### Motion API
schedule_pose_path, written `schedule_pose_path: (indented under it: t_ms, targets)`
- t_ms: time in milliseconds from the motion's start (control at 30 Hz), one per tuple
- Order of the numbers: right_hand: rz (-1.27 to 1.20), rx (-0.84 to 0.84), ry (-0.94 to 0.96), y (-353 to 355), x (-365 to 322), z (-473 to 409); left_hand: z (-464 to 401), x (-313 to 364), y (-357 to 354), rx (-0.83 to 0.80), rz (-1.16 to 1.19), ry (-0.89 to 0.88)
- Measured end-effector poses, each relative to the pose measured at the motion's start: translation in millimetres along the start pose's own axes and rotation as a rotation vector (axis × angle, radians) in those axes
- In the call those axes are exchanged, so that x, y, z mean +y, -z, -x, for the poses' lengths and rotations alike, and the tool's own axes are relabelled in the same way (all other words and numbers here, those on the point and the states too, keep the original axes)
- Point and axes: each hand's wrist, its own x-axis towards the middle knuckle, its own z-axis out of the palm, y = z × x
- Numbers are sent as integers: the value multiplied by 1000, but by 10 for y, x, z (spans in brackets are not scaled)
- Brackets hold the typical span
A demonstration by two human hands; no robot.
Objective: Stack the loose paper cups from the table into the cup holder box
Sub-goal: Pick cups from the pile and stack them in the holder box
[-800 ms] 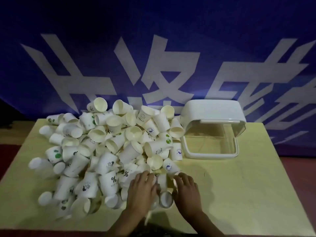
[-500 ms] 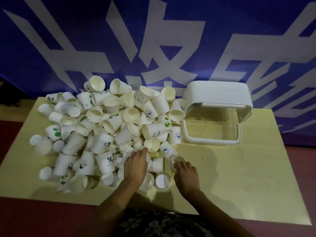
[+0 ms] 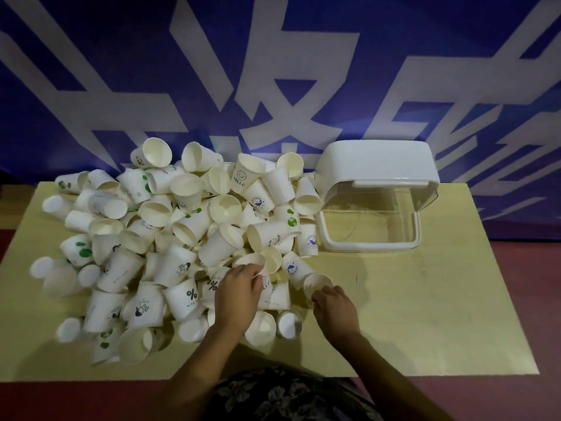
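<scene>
A big heap of loose white paper cups (image 3: 170,238) covers the left and middle of the pale yellow table (image 3: 425,314). The white cup holder box (image 3: 376,165) stands at the back right, its clear lid raised and its inside showing no cups. My left hand (image 3: 235,296) grips an upright cup (image 3: 253,262) marked HELLO at the heap's near edge. My right hand (image 3: 334,308) pinches the rim of a cup (image 3: 317,284) lying just right of the heap.
A blue banner (image 3: 273,71) with large white characters hangs behind the table. Several cups lie near the table's front edge (image 3: 273,376). Bare tabletop stretches to the right of my right hand and in front of the box. Red floor surrounds the table.
The view has tilted down and closer. My left hand has closed round the HELLO cup, and my right hand has taken hold of a cup's rim beside the heap.
</scene>
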Motion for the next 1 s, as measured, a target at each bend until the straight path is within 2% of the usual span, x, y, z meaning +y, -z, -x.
schedule_pose_path:
  t_ms: [267,400,667,800,1000]
  targets:
    - [-198,303,-194,433,-75,139,-159,225,38,-25,184,-161]
    - [-240,414,-205,683,45,88,-281,456,-6,-29,226,-260]
    - [-269,579,-194,991,545,-73,-536,1011,-244,-50,241,-343]
    - [-249,574,-134,1187,1056,-297,-716,1456,-535,-56,244,-326]
    - [-210,474,-80,1402,1768,-698,-1038,2035,-1054,-75,167,-306]
